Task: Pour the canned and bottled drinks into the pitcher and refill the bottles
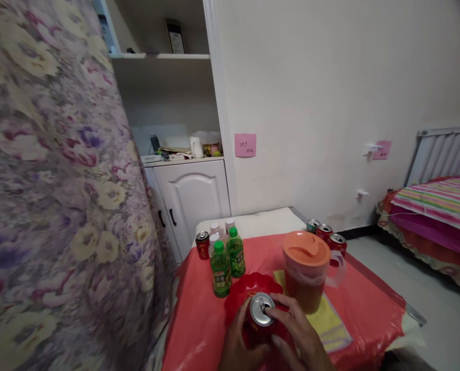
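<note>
A dark red drink can [260, 310] is upright between my hands, over a red scalloped dish [235, 294]. Its silver lid faces me, with the pull tab raised and a dark opening showing. My left hand [238, 341] wraps the can's left side. From the right, my right hand [297, 330] is closed around the can's upper part, one fingertip at the tab and opening. Just beyond the dish stand two green-capped drink bottles [221, 273]. To the right is a clear pitcher [306, 288] of brownish liquid with an orange lid, partly over a yellow cloth [336, 324].
Red plastic sheeting [194, 319] covers the table. Another can [202, 245] and several white-capped bottles [215, 229] stand at its back left. Three cans [337, 242] stand behind the pitcher. A floral curtain [67, 206] hangs at left, and a bed [438, 216] is at right.
</note>
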Action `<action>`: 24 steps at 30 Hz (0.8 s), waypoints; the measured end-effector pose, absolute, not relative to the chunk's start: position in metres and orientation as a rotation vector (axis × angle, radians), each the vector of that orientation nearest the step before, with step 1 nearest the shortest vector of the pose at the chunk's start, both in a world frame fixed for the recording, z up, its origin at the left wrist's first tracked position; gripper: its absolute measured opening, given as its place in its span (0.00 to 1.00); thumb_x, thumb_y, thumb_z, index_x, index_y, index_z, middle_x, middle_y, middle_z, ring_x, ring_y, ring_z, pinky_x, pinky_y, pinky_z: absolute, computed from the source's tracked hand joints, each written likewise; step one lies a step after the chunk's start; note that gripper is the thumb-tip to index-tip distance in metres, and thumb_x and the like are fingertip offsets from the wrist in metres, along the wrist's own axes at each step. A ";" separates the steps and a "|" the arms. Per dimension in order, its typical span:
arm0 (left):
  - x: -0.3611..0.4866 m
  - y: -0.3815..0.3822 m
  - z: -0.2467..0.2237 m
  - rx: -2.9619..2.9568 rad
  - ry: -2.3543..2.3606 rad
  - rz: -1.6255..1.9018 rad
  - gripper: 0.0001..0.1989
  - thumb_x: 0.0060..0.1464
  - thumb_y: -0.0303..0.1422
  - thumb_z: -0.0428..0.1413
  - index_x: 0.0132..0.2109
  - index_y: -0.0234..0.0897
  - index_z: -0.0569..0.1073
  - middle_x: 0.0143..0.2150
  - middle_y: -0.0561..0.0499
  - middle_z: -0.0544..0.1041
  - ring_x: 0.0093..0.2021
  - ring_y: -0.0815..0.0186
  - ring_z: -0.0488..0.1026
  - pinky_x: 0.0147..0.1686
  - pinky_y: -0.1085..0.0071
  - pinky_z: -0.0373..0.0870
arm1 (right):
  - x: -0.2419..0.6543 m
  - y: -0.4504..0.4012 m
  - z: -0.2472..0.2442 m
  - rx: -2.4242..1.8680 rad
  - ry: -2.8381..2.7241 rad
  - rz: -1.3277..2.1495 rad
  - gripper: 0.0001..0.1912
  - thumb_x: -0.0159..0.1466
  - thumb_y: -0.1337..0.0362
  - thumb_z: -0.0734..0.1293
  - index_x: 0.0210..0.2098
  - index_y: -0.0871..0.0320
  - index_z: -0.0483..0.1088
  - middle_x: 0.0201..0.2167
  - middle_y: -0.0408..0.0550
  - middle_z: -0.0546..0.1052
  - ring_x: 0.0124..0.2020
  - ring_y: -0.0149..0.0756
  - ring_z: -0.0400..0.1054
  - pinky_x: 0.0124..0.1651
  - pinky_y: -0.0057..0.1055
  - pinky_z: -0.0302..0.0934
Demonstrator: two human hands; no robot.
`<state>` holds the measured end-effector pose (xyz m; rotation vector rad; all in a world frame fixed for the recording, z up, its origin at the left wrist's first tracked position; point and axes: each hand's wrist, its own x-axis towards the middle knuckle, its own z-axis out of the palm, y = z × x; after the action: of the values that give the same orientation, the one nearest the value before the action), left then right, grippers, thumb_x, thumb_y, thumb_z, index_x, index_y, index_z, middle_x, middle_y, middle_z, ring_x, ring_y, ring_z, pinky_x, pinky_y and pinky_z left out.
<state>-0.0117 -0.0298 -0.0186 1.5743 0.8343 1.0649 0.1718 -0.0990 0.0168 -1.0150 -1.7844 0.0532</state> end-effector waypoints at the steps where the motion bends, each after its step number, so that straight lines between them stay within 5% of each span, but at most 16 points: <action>1: -0.012 -0.030 -0.019 1.575 0.840 1.058 0.43 0.37 0.37 0.72 0.62 0.38 0.70 0.63 0.38 0.75 0.64 0.44 0.70 0.65 0.52 0.65 | 0.174 -0.099 0.016 -1.022 -1.771 0.026 0.24 0.67 0.69 0.65 0.62 0.49 0.66 0.60 0.53 0.73 0.59 0.44 0.71 0.57 0.32 0.69; 9: -0.016 -0.024 -0.024 1.491 0.965 1.068 0.47 0.34 0.38 0.71 0.64 0.32 0.68 0.64 0.34 0.73 0.65 0.40 0.67 0.66 0.51 0.64 | 0.239 -0.117 0.006 -1.168 -1.324 -0.097 0.21 0.65 0.62 0.69 0.57 0.51 0.72 0.54 0.53 0.77 0.56 0.49 0.72 0.55 0.42 0.70; 15: -0.010 -0.017 -0.026 1.381 1.001 1.126 0.51 0.29 0.43 0.73 0.62 0.30 0.68 0.62 0.30 0.75 0.65 0.36 0.68 0.64 0.47 0.65 | 0.300 -0.104 0.003 -1.268 -0.627 0.193 0.26 0.63 0.48 0.68 0.55 0.56 0.71 0.57 0.54 0.75 0.54 0.51 0.71 0.57 0.47 0.64; 24: -0.002 -0.009 -0.018 1.261 0.974 1.138 0.50 0.30 0.41 0.74 0.62 0.32 0.68 0.61 0.32 0.75 0.62 0.39 0.71 0.62 0.50 0.68 | 0.316 -0.054 -0.012 -1.195 -0.653 0.446 0.25 0.55 0.44 0.72 0.42 0.57 0.78 0.41 0.52 0.82 0.42 0.48 0.74 0.44 0.37 0.69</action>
<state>-0.0022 -0.0088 -0.0179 1.2609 0.9744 1.1378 0.3160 -0.0538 -0.0120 -1.1952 -0.6532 0.4463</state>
